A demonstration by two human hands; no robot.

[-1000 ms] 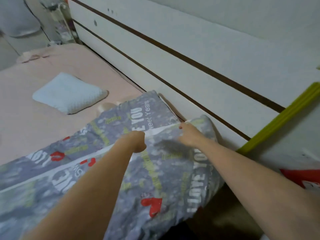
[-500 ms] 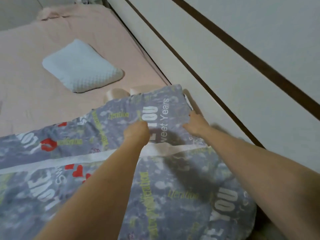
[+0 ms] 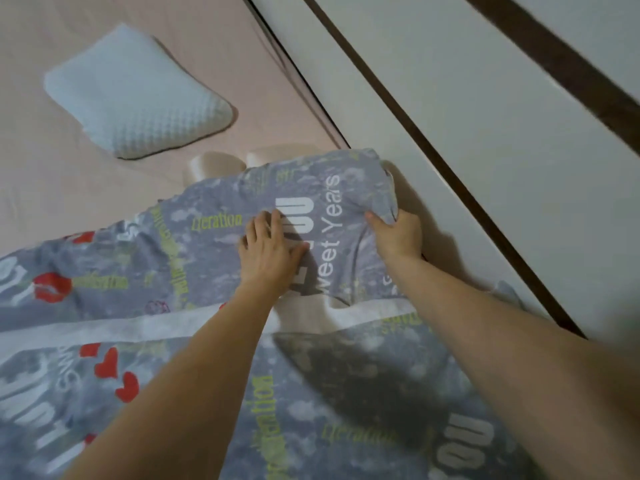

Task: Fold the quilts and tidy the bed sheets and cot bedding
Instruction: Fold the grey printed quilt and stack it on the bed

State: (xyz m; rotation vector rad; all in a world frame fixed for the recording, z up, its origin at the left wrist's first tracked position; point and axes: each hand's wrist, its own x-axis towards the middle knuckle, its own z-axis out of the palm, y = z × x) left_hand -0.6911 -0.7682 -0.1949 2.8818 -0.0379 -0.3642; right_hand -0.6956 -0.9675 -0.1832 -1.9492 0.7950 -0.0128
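**Quilt spread on the bed**

The grey printed quilt (image 3: 194,306) fills the lower frame on the pink bed sheet (image 3: 41,161). The left hand (image 3: 268,249) presses it, grip released; the right hand (image 3: 398,233) pinches its far edge. A pillow (image 3: 138,95) lies upper left.

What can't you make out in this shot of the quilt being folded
Head view, the only one:
- Right hand fingertips: hidden under the quilt corner they grip.
- Beige objects: mostly covered by the quilt's edge.
- Quilt's near end: cut off by the frame, partly behind both forearms.
- Lower right corner: blurred.
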